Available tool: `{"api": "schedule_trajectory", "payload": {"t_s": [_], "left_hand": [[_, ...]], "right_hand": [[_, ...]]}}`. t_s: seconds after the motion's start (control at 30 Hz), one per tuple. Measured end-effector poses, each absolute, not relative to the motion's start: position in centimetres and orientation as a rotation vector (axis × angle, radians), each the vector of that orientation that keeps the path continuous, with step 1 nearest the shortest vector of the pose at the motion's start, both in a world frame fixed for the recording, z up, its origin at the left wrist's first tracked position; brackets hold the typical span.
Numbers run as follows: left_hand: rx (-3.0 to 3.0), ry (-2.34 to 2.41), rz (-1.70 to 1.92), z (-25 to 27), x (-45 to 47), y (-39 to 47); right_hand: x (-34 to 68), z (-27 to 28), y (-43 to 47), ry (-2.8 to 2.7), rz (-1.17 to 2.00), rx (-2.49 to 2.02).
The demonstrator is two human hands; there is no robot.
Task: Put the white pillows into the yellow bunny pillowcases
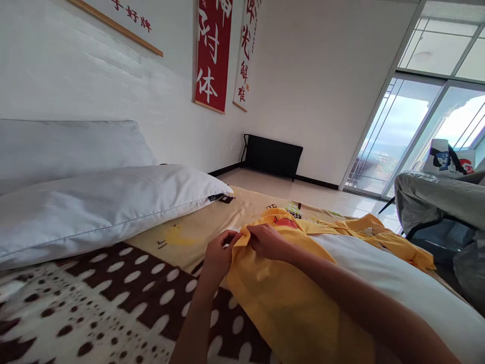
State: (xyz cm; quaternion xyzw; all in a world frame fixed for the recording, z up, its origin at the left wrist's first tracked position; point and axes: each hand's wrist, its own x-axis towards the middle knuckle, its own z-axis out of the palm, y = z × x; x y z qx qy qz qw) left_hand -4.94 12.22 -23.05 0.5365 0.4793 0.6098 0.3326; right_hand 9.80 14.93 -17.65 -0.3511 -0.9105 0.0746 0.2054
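A yellow pillowcase (288, 293) lies partly under and around a white pillow (382, 263) on the right side of the bed. Both hands pinch the pillowcase's gathered edge near its far left corner, close together. My left hand (220, 253) has its fingers closed on that edge from the left. From the right, my right hand (267, 241) grips the same fold, its forearm crossing over the yellow cloth. A red printed patch shows on the cloth just beyond my right hand.
Two white pillows, one lying flat (113, 207) and one leaning on the wall (68, 144), are at the left. A patterned brown and cream blanket (151, 293) covers the bed. A black folded panel (273, 155) stands by the wall; a plastic-covered chair (435, 194) is at the right.
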Motion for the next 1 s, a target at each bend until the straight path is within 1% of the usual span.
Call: {"api": "schedule_trajectory", "payload": {"t_s": [0.13, 0.23, 0.37, 0.5, 0.67, 0.87, 0.93, 1.0], "left_hand": [[1.547, 1.356, 1.514, -22.8, -5.0, 11.9], [1.578, 1.315, 1.491, -22.4, -4.8, 11.6], [1.363, 1.195, 1.557, -22.2, -4.5, 11.4], [0.980, 0.870, 1.478, -22.3, -4.2, 11.2], [0.754, 0.689, 1.428, -22.8, -4.9, 11.4], [0.835, 0.576, 1.465, -23.5, -5.9, 11.7], [0.819, 0.554, 1.455, -23.6, -6.0, 11.8], [0.793, 0.546, 1.449, -23.7, -6.0, 11.9]], "right_hand": [[9.8, -17.5, 14.9, -2.506, 0.155, -1.005], [10.0, -16.9, 14.8, -2.486, 0.150, -1.022], [10.2, -16.3, 15.0, -2.483, 0.255, -0.929], [10.1, -16.4, 15.8, -2.506, 0.289, -0.812], [10.1, -16.0, 16.3, -2.583, 0.137, -0.759], [10.5, -14.9, 16.0, -2.658, -0.303, -0.894], [10.5, -14.8, 16.0, -2.683, -0.294, -0.884], [10.2, -14.5, 16.0, -2.664, -0.160, -0.867]]}}
